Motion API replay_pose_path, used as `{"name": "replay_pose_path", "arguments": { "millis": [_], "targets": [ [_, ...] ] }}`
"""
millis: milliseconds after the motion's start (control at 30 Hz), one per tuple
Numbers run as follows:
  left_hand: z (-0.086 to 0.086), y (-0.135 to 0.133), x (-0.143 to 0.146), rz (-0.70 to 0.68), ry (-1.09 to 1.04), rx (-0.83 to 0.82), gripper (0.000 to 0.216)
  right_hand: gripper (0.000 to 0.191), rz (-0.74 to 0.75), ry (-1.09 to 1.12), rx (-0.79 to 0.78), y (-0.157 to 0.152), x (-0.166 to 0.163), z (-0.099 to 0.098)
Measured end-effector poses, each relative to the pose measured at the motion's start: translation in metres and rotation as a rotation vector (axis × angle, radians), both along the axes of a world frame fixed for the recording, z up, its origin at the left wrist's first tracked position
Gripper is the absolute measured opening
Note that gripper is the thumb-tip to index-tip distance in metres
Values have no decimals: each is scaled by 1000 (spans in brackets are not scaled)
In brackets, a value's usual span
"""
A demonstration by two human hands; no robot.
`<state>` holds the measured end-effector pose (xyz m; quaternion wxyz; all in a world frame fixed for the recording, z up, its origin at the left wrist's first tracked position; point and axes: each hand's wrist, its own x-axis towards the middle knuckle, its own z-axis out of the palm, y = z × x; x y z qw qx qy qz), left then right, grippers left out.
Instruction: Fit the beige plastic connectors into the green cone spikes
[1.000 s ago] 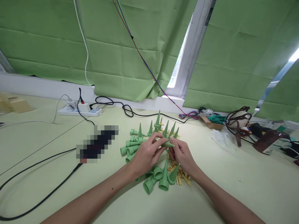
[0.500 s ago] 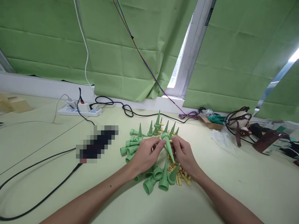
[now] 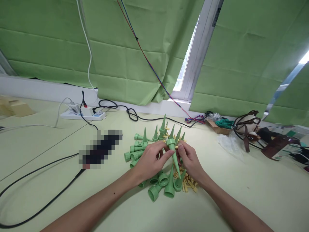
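A green plant watering spike (image 3: 174, 157) is held over the pile, its point angled down toward me and its wide collar up. My left hand (image 3: 153, 159) is closed on it, thumb along its side. A small yellow valve (image 3: 177, 147) sticks out to the right of the collar, pinched between thumb and finger of my right hand (image 3: 190, 158). Loose green spikes (image 3: 169, 190) lie below and left of my hands. Several more spikes (image 3: 155, 132) stand upright behind, some with yellow valves. Under my right hand lie small yellow valves (image 3: 190, 185), partly hidden.
A blurred-out dark object (image 3: 101, 149) with a black cable lies on the left of the table. A power strip (image 3: 83, 115) sits behind it by the wall. At the right are a plastic bag (image 3: 230, 145), a cardboard tray (image 3: 218, 127) and assorted items.
The held spike has shifted slightly, its point now lower and a bit farther right. My left thumb has slid lower along it; my right hand stays at the valve.
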<state>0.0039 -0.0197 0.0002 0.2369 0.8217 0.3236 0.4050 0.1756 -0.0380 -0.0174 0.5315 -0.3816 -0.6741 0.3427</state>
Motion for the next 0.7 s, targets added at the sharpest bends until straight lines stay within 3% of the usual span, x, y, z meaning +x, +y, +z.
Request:
{"name": "replay_pose_path", "arguments": {
  "millis": [467,700],
  "targets": [
    [-5,5,-2,-21,-22,192,30,38,52,43,-13,3,2,-2],
    [-5,4,-2,-76,-41,271,11,42,28,32,-19,3,2,-3]
  ]
}}
